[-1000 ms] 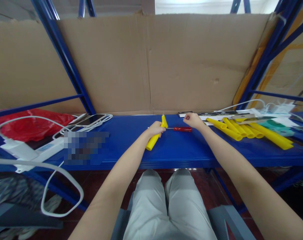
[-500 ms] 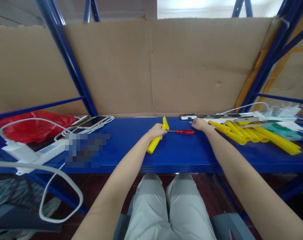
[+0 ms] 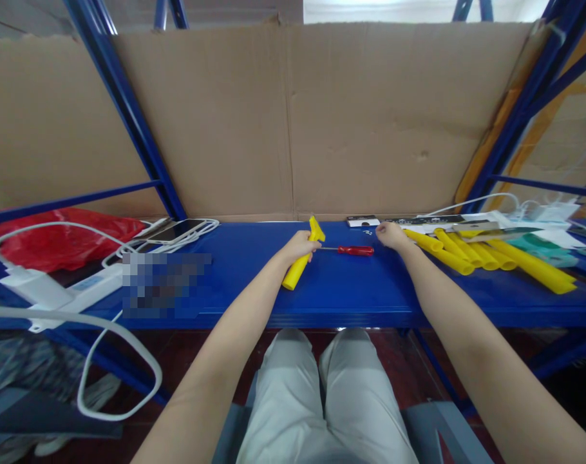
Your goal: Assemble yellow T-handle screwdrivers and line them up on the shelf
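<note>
My left hand (image 3: 299, 247) is wrapped around a yellow plastic handle (image 3: 295, 274), a tube with a flared, angled top end. The handle stands tilted over the blue table; my fingers cover its middle. Just right of this hand lies a screwdriver (image 3: 355, 251) with a red grip, its shaft pointing at the yellow handle. My right hand (image 3: 390, 235) rests at the back of the table with its fingers curled together. What those fingers hold, if anything, is hidden. Several tiny metal pieces (image 3: 367, 232), perhaps screws, lie just left of the right fingertips.
Several more yellow handles (image 3: 486, 254) lie in a row on the right, with metal blades (image 3: 503, 232) behind them. Black-and-white strips (image 3: 363, 221) lie along the back. On the left are a red plastic bag (image 3: 75, 238), a phone (image 3: 184, 231), cables and a power strip (image 3: 94, 288).
My right hand has drawn slightly to the right, off the tiny metal pieces, which now show more. My left hand keeps its hold on the yellow handle. The camera view has tilted slightly.
</note>
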Tool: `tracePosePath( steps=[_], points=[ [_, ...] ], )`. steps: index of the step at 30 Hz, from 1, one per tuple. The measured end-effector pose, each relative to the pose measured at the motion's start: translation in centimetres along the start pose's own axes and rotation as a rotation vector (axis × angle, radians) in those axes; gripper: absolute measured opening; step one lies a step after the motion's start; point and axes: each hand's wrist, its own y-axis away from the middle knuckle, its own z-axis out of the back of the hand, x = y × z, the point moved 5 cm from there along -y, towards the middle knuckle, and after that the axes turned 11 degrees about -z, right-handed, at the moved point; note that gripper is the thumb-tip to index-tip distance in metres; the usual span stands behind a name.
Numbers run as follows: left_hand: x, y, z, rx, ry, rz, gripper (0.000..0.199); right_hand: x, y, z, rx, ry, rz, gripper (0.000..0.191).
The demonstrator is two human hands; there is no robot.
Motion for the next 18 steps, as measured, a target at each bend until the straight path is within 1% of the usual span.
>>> tracePosePath(
  steps=[2,5,10,12,15,18],
  points=[
    [-0.2,-0.1,-0.3,-0.005,0.060,0.019,0.020,-0.1,0.0,0.1,0.022,-0.062,0.013,0.026],
    [-0.3,-0.6,-1.0,-0.015,0.171,0.050,0.018,0.1,0.1,0.1,0.050,-0.097,0.006,0.024],
    [-1.2,-2.8,-3.5,0.002,0.268,0.108,0.011,0.4,0.2,-0.3,0.094,-0.106,0.005,0.022],
    [-2.0,-3.8,-4.7,0.016,0.318,0.121,0.015,0.4,0.1,-0.4,0.085,-0.097,0.016,0.022],
    [-3.2,-5.1,-6.5,0.017,0.389,0.156,0.019,0.4,0.0,-0.3,0.030,-0.048,0.042,0.023],
    [-3.7,-6.3,-7.7,0.008,0.451,0.192,0.024,0.4,0.0,-0.2,0.001,0.000,0.047,0.026]
  ],
)
